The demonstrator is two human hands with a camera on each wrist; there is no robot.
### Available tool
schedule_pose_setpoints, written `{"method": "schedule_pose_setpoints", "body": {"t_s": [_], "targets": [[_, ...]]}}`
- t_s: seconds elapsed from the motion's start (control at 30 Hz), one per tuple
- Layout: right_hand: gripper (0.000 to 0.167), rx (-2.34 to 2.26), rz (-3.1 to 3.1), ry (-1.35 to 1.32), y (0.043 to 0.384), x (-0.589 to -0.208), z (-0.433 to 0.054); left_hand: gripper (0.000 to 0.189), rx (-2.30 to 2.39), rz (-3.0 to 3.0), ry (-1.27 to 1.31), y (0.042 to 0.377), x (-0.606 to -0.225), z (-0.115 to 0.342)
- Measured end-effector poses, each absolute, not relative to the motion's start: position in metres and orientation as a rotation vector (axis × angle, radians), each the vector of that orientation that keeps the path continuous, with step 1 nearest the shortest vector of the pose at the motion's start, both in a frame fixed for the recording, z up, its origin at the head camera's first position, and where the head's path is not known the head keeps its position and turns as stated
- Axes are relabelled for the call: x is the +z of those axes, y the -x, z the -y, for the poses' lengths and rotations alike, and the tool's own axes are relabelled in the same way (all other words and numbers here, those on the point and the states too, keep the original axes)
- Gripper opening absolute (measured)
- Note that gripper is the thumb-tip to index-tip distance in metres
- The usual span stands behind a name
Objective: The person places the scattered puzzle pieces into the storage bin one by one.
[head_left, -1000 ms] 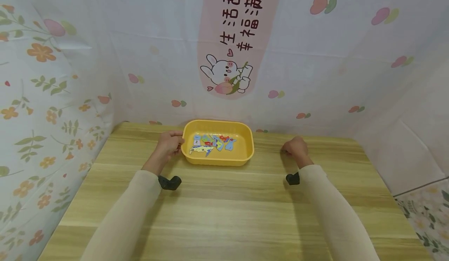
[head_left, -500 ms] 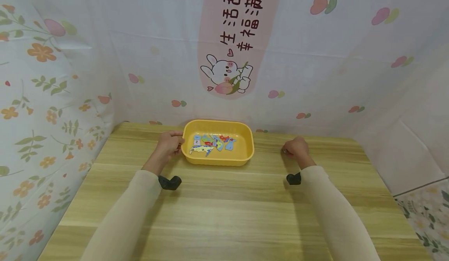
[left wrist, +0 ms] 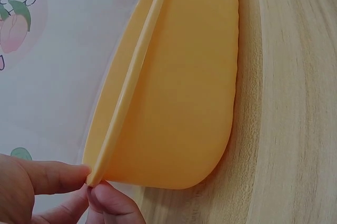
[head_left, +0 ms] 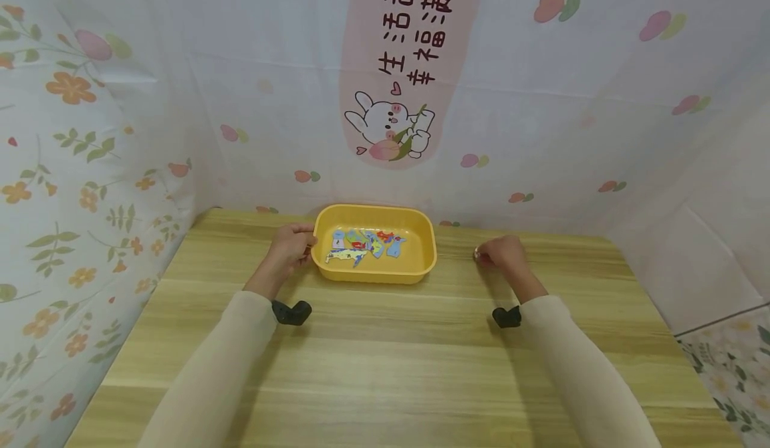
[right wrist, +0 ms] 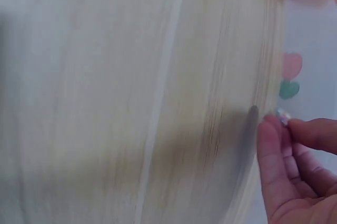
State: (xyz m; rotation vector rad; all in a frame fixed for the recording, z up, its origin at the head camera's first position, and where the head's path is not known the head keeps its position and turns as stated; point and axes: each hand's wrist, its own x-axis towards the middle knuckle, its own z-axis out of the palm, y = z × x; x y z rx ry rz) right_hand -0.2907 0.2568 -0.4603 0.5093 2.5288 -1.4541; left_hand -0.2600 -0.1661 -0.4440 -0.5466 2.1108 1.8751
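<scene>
A yellow plastic tray [head_left: 375, 277] stands at the back of the table. Inside it, mostly toward its left, lie several flat, irregular puzzle pieces [head_left: 345, 255] printed in blue, yellow, green and red. My left hand [head_left: 287, 251] pinches the tray's left end, with the rim between finger and thumb in the left wrist view. To the right of the tray, low over the wood, my right hand [head_left: 505, 255] holds a small, shiny, many-coloured piece [right wrist: 283, 116] between thumb and finger. Most of that piece is hidden by the fingertips.
The wooden table [head_left: 385, 368] meets a printed white cloth [head_left: 541, 120] right behind the tray. Another flowered cloth [head_left: 90, 187] hangs along the left side. A dark wrist mount [head_left: 291, 313] sits below the left hand, and another dark mount [head_left: 507, 317] below the right.
My right hand has shifted slightly left toward the tray, and the small piece now shows at its fingertips. The left hand keeps its hold on the tray, which stays in place.
</scene>
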Motion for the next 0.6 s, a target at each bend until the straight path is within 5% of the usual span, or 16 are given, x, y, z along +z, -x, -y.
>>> {"method": "schedule_pose_setpoints", "body": {"t_s": [0.33,0.6], "targets": [[0.011,-1.985,-1.899,-0.424,0.281,-0.447,-0.237,0.038,1.877,-2.108,0.541,0.261,-0.442,0.163],[0.020,-1.996,-1.787,-0.385,0.280,-0.438,-0.223,0.040,1.871,-2.108,0.548,0.261,-0.443,0.165]]}}
